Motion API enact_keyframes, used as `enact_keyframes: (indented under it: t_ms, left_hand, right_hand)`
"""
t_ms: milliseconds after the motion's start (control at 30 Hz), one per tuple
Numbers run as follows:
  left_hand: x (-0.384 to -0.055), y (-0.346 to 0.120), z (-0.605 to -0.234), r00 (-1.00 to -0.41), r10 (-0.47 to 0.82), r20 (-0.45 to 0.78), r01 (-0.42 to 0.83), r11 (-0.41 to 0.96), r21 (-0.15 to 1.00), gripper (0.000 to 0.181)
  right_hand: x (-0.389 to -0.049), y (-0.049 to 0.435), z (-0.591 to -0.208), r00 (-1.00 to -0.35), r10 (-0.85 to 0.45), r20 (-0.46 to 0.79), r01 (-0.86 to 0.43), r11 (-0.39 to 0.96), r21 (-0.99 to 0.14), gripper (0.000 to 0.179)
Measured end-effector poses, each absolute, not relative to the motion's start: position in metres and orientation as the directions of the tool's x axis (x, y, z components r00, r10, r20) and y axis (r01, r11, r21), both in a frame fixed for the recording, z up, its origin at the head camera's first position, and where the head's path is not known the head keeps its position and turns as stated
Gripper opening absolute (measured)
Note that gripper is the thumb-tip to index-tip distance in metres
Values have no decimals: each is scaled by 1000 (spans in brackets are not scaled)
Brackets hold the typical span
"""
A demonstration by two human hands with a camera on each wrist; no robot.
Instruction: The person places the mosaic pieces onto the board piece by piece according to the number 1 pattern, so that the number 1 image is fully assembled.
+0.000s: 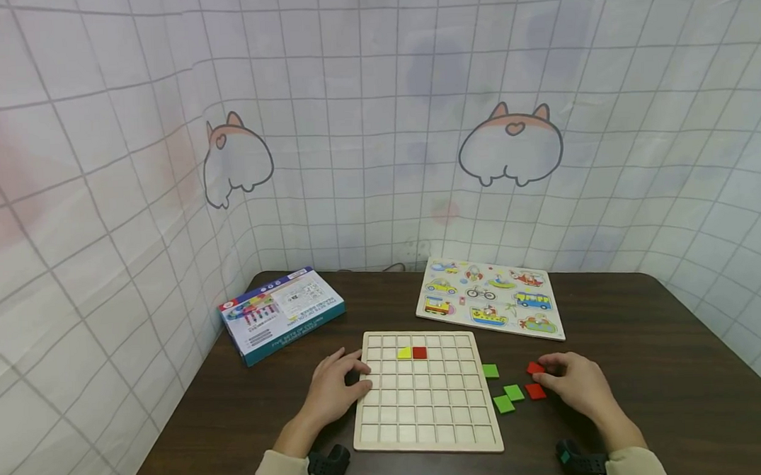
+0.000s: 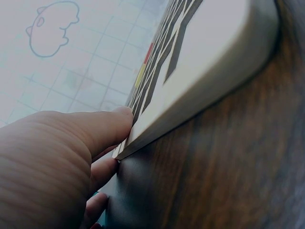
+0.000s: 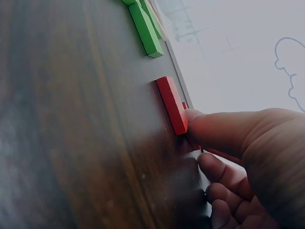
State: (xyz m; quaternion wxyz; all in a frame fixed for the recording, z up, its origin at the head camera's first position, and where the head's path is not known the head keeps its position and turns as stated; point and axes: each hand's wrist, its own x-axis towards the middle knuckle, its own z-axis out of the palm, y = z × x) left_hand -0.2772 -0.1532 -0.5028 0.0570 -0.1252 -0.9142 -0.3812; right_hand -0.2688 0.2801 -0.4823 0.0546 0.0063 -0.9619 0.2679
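A pale wooden grid board (image 1: 428,449) lies flat on the table, with a yellow triangle tile (image 1: 405,353) beside a red square tile (image 1: 419,353) in its upper cells. My left hand (image 1: 330,390) holds the board's left edge; the left wrist view shows the thumb on top and a fingertip against the rim. Right of the board, my right hand (image 1: 577,383) pinches a red tile (image 1: 534,367) between thumb and index finger, partly hidden by them. Another red tile (image 1: 535,391) lies just in front, near the thumb, and shows side-on in the right wrist view.
Several green tiles (image 1: 514,392) lie between the board and the red tiles. A puzzle board with vehicle pictures (image 1: 462,293) is at the back right. A flat blue-and-white box (image 1: 295,330) lies at the back left. A checked cloth wall (image 1: 364,160) encloses the dark table (image 1: 653,339).
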Motion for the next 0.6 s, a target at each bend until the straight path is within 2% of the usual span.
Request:
enact_keyframes:
  t_ms: [267,600]
  left_hand:
    - [-278,-153,-503,-964,178,198,265,685,679,12]
    - [-278,-152,-502,-966,180,187,259,679,687,12]
  right_hand:
    - [-268,279,-486,-991,0,132,-70,851,-521,33]
    - [-269,278,-487,-981,-33,190,-119,877,-465,26]
